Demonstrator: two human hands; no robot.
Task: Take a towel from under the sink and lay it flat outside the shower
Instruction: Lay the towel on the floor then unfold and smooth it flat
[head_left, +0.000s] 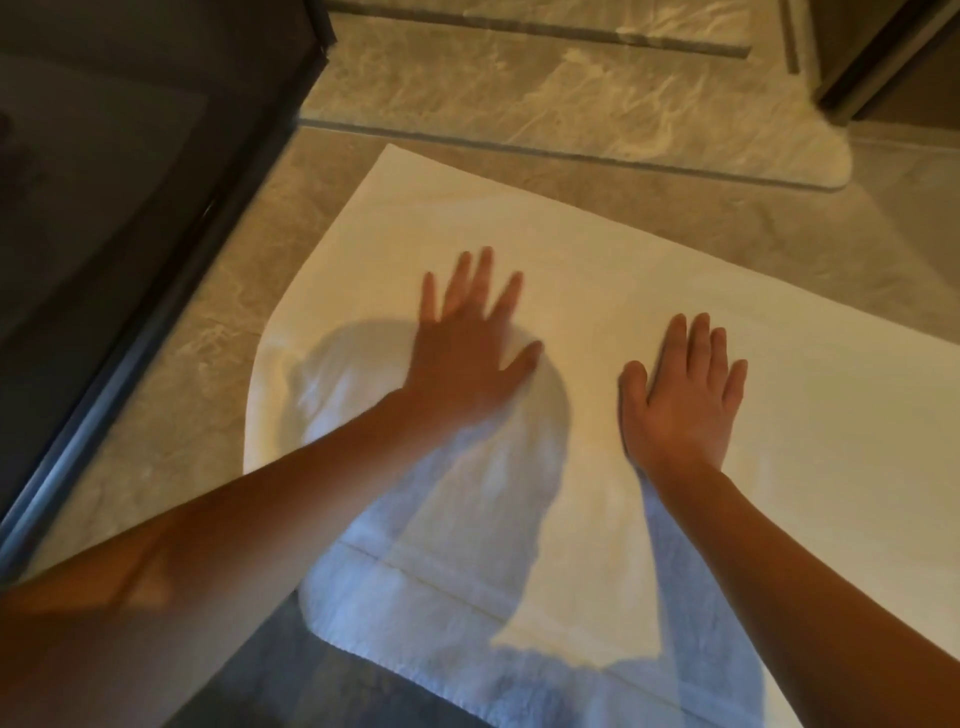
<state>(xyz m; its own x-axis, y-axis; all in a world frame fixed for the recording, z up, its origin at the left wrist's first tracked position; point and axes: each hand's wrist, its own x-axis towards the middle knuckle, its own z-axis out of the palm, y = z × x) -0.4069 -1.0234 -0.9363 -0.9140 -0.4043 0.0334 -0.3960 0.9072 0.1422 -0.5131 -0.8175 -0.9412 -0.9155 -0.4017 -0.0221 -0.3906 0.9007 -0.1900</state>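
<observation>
I'm seeing the white towel (649, 291) lying spread on the tile floor (218, 332); L hand (467, 358) & R hand (680, 400) are pressing it flat, fingers straight, gripping nothing.

Floor (218, 322): beige marble-look tile. Left side: dark glass panel (104, 208) in a metal frame, running diagonally along the floor. Far end: raised marble step (571, 104) with a rounded right corner and a thin dark strip (519, 26) across its top. Top right: dark upright frame (883, 52), blurred.
</observation>
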